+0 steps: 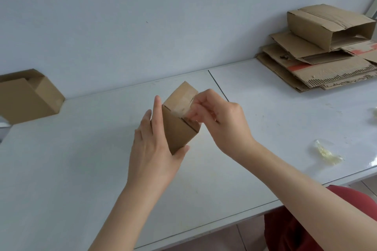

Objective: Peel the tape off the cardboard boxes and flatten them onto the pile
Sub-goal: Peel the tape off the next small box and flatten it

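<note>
over at the far left, an open cardboard box [30, 98] sits on the white worktop [81, 159] against the wall, its flaps not yet flattened. near the middle, the left hand [155, 149] holds a small box [179, 126] tilted up off the worktop. the thumb is curled under its near corner and the index finger lies straight along its left side. clear tape [182, 108] runs over the top seam of this box. just to the right, the right hand [220, 120] has its fingers [195, 113] bunched narrow, pinching a lifted end of that tape. the step in hand looks like peeling, with the strip partly raised and the flaps not yet freed. the next move likely calls for a steady pull along the seam while the left hand braces the box, so the tape comes away whole. further right, crumpled tape wads [328, 152] lie near the worktop's front edge. at the far right, the pile [318, 71] of flattened cardboard waits by the wall, with a part-collapsed box [328, 26] on top.
</note>
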